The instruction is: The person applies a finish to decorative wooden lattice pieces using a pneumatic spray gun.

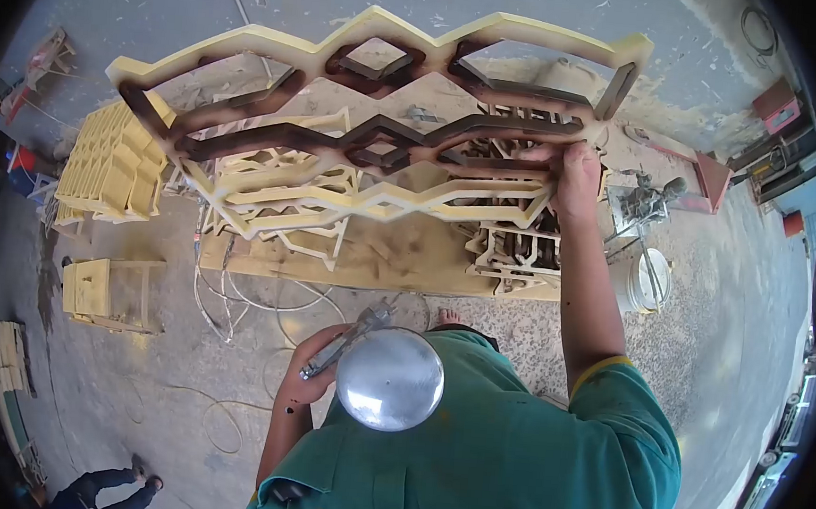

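My right hand (578,177) is wrapped round the right end of a long lattice frame (379,131), cream along its outer edges and dark brown on its inner bars. The frame spans the view above a low bench (399,254). My left hand (313,363) grips a metal spray gun (350,340) in front of my body. A round silver cup (390,380) on the gun hides part of it. Behind my right hand, brown and cream pieces (522,248) are stacked on the bench's right side.
Cream lattice pieces are stacked (116,163) at the left. A white bucket (647,283) and other spray equipment (646,200) stand at the right. Hoses (224,308) lie on the floor. A person's legs (112,494) show at the lower left.
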A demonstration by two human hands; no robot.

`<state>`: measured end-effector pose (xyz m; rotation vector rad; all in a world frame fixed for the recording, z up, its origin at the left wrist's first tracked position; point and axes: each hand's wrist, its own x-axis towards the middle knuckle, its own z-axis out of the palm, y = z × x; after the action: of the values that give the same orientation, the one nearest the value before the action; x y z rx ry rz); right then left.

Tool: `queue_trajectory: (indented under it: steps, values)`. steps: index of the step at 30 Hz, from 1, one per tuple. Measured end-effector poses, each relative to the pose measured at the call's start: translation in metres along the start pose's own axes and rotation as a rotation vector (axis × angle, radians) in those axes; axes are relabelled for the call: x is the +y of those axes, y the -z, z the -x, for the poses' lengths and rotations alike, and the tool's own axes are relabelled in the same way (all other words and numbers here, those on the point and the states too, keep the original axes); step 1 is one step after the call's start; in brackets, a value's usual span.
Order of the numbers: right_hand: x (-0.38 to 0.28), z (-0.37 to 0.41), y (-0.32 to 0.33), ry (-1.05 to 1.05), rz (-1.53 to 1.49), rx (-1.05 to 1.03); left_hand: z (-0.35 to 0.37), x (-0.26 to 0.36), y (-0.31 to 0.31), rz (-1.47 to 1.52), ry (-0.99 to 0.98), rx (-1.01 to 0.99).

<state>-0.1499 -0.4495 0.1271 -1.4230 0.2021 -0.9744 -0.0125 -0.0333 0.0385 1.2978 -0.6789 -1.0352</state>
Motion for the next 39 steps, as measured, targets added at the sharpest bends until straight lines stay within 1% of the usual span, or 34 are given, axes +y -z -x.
queue_trajectory:
  steps: [1,3,4,7,8,10,11,13,14,16,17,18,21,22,25,27,28,31,32,33,34,37,38,39]
  values:
    - [0.001,-0.002,0.01,0.007,0.028,-0.019,-0.004,0.0,-0.008,-0.069,-0.013,-0.019]
    - [0.006,-0.006,0.031,0.015,0.082,-0.057,-0.011,-0.005,-0.023,-0.035,0.062,-0.024]
    - [0.011,-0.006,0.046,-0.004,0.05,-0.06,-0.014,-0.008,-0.03,-0.019,0.101,-0.025]
    - [0.015,-0.006,0.088,-0.021,0.073,0.011,-0.028,0.004,-0.056,-0.162,0.02,-0.019]
    - [0.016,-0.004,0.105,-0.037,0.053,0.065,-0.031,0.001,-0.064,-0.162,0.033,-0.003]
    - [0.014,-0.002,0.142,-0.031,0.064,0.096,-0.04,-0.007,-0.076,-0.164,0.054,0.029]
    - [0.013,0.0,0.161,-0.026,0.069,0.113,-0.044,-0.01,-0.082,-0.125,0.071,0.042]
    - [0.017,0.005,0.202,0.071,0.121,0.148,-0.054,-0.017,-0.092,-0.051,0.102,0.07]
    - [0.016,0.009,0.221,0.082,0.141,0.178,-0.056,-0.028,-0.095,-0.069,0.105,0.117]
    - [0.018,0.018,0.253,0.106,0.169,0.27,-0.068,-0.027,-0.111,0.17,0.233,0.203]
    - [0.022,0.024,0.267,0.118,0.177,0.331,-0.075,-0.026,-0.12,0.229,0.263,0.231]
    - [0.026,0.03,0.281,0.129,0.185,0.393,-0.082,-0.028,-0.128,0.231,0.263,0.226]
    - [0.05,0.051,0.323,0.205,0.481,0.33,-0.105,-0.032,-0.153,0.218,0.255,0.186]
    - [0.077,0.067,0.345,0.149,0.443,0.424,-0.112,-0.035,-0.161,0.206,0.249,0.168]
    - [0.1,0.088,0.352,0.156,0.455,0.498,-0.128,-0.036,-0.181,0.175,0.247,0.116]
    - [0.102,0.098,0.354,0.094,0.455,0.501,-0.136,-0.034,-0.189,0.151,0.251,0.082]
    - [0.097,0.099,0.351,0.068,0.457,0.504,-0.14,-0.032,-0.193,0.139,0.253,0.062]
    - [0.074,0.09,0.34,0.124,0.537,0.482,-0.149,-0.027,-0.198,0.092,0.245,-0.011]
    - [0.038,0.071,0.319,0.137,0.668,0.493,-0.152,-0.026,-0.199,0.077,0.24,-0.041]
    - [0.023,0.062,0.315,0.125,0.591,0.49,-0.154,-0.024,-0.199,0.056,0.236,-0.069]
    - [0.012,0.057,0.32,0.175,0.553,0.5,-0.155,-0.023,-0.2,0.03,0.23,-0.102]
    - [-0.015,0.035,0.323,0.342,0.303,0.534,-0.163,-0.019,-0.2,-0.078,0.184,-0.211]
    - [-0.024,0.025,0.313,0.349,0.286,0.629,-0.164,-0.018,-0.201,-0.147,0.158,-0.256]
    - [-0.028,0.024,0.314,0.312,0.345,0.648,-0.166,-0.017,-0.2,-0.232,0.142,-0.289]
